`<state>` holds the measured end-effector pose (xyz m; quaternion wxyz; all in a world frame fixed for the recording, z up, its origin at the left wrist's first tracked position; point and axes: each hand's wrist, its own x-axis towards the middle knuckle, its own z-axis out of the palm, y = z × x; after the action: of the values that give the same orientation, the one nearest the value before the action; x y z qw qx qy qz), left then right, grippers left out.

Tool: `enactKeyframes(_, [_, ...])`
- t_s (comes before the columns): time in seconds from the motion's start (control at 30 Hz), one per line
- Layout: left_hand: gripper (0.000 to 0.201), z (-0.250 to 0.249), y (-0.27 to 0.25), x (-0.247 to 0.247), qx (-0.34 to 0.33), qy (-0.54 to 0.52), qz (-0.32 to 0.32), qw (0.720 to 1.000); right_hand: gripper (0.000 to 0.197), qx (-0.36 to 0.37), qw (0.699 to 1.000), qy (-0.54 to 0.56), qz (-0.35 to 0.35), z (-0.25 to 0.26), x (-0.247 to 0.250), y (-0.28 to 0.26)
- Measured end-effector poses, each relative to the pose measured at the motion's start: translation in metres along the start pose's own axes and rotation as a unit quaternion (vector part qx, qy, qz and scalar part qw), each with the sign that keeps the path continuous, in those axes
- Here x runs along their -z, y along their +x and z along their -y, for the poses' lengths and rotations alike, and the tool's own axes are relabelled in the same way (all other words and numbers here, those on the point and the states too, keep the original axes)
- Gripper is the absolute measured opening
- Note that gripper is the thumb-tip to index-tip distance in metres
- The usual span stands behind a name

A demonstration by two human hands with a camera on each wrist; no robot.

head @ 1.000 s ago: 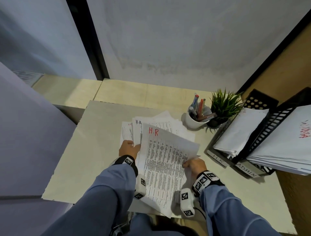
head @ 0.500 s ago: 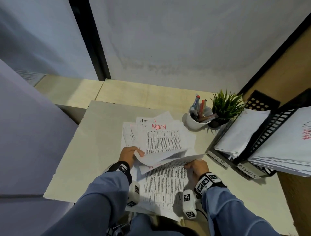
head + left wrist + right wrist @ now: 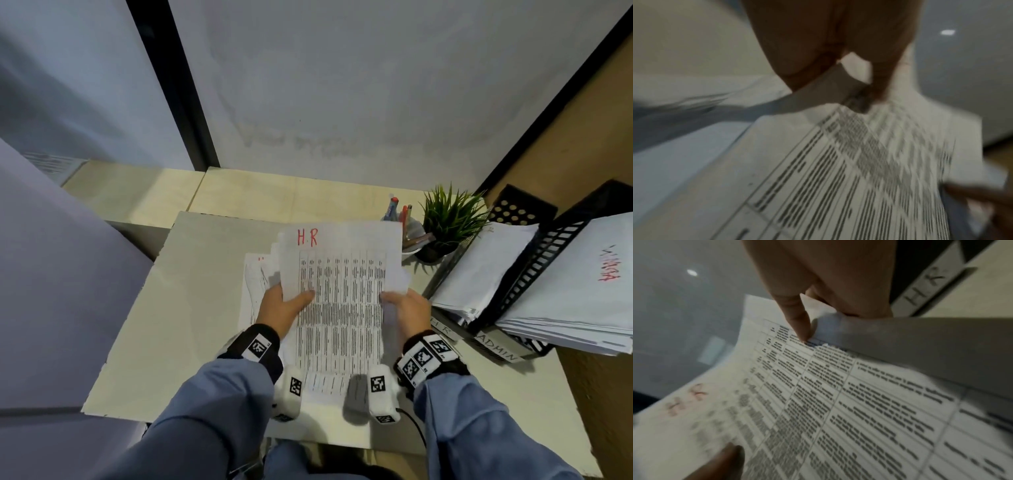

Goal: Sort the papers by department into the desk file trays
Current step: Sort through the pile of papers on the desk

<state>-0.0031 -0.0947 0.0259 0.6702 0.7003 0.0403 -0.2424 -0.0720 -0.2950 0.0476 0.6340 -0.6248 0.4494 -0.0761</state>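
A printed sheet marked "H.R" in red [image 3: 342,274] is held up above the desk between both hands. My left hand [image 3: 284,305] grips its left edge with the thumb on the front [image 3: 875,81]. My right hand [image 3: 406,308] pinches its right edge [image 3: 803,331]. Under it lies the loose paper pile [image 3: 255,284] on the desk. At the right stand two black file trays: the one labelled "H R" [image 3: 442,329] holds a stack of sheets [image 3: 479,270], the one labelled "ADMIN" [image 3: 496,347] holds a thicker stack [image 3: 575,291].
A white cup of pens [image 3: 407,236] and a small potted plant [image 3: 448,219] stand behind the held sheet, left of the trays. The pale desk top [image 3: 178,308] ends at a grey wall behind and a brown panel [image 3: 582,137] at the right.
The hands flipped through the pile, showing an ADMIN sheet half a second ago. Now both hands have lifted an H.R sheet up and toward the far side.
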Motion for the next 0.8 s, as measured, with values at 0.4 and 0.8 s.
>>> enactKeyframes(0.4, [0.019, -0.040, -0.024, -0.008, -0.128, 0.040, -0.047, 0.990, 0.032, 0.166, 0.980, 0.090, 0.054, 0.037, 0.001, -0.048])
enactKeyframes(0.8, [0.024, -0.025, -0.018, -0.013, -0.069, 0.038, -0.089, 0.993, 0.030, 0.155, 0.985, 0.020, 0.070, 0.036, -0.009, -0.048])
